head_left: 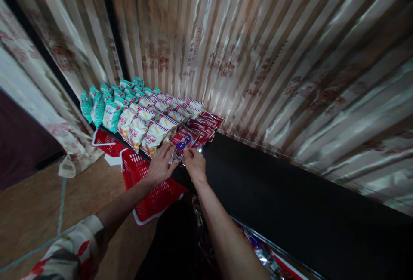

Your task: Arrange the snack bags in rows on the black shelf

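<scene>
A dark red snack packet point(184, 138) with a blue-purple print lies at the front of a small group of similar packets on the black shelf point(274, 185). At its left side is my left hand point(161, 164), fingertips on the edge and thumb near its silvery end. My right hand point(195, 164) is closed, pinching that packet's near right corner. Just left of my hands stand rows of white snack bags point(155, 136) with striped borders. Part of the packet's near end is hidden by my fingers.
Turquoise bags point(112, 114) fill the shelf's far left end. Below the shelf edge are a red basket point(138, 172) and another red basket point(108, 142) on the floor. More shiny packets point(264, 256) show beneath my right arm. Pleated patterned curtains point(241, 56) hang behind the shelf.
</scene>
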Demonstrator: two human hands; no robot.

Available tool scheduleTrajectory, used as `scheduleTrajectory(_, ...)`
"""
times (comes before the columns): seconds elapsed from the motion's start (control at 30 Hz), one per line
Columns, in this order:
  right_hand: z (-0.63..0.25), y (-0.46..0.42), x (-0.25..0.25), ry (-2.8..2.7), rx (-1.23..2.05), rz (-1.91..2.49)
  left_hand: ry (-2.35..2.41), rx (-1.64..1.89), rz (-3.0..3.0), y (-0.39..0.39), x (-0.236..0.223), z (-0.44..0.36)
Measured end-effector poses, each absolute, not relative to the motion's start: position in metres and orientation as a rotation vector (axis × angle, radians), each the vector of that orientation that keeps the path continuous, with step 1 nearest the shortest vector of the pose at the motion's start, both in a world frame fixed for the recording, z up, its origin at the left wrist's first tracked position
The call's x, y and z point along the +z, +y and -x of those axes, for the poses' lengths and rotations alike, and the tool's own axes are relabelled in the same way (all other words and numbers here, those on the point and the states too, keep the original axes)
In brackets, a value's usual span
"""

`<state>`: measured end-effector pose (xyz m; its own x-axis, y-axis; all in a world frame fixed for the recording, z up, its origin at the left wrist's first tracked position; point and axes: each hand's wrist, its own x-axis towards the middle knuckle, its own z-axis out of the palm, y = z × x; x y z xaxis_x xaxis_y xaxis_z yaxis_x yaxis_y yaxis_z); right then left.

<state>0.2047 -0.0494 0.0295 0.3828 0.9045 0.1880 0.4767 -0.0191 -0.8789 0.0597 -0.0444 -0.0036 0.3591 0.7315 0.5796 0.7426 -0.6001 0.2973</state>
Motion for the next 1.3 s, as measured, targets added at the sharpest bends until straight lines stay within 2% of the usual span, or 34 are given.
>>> scheduleTrajectory(0.2,-0.212,-0.079,0.028,-1.336,0.343,1.678,-1.402,-1.104,2.496,-0.047,-0.015,-0.063)
scheduleTrajectory(0.5,-0.215,-0.076,0.001,-1.363,0.414,1.669,-1.452,-1.05,2.445,-0.041,-0.022,-0.074)
scheduleTrajectory(1.1,-0.233,-0.056,-0.003,-1.346,0.349,1.673,-1.53,-0.924,2.533,-0.038,-0.01,-0.09)
scheduleTrajectory(1.3,-0.253,-0.037,0.005,-1.216,0.327,1.645,-1.478,-1.01,2.513,-0.039,-0.011,-0.088)
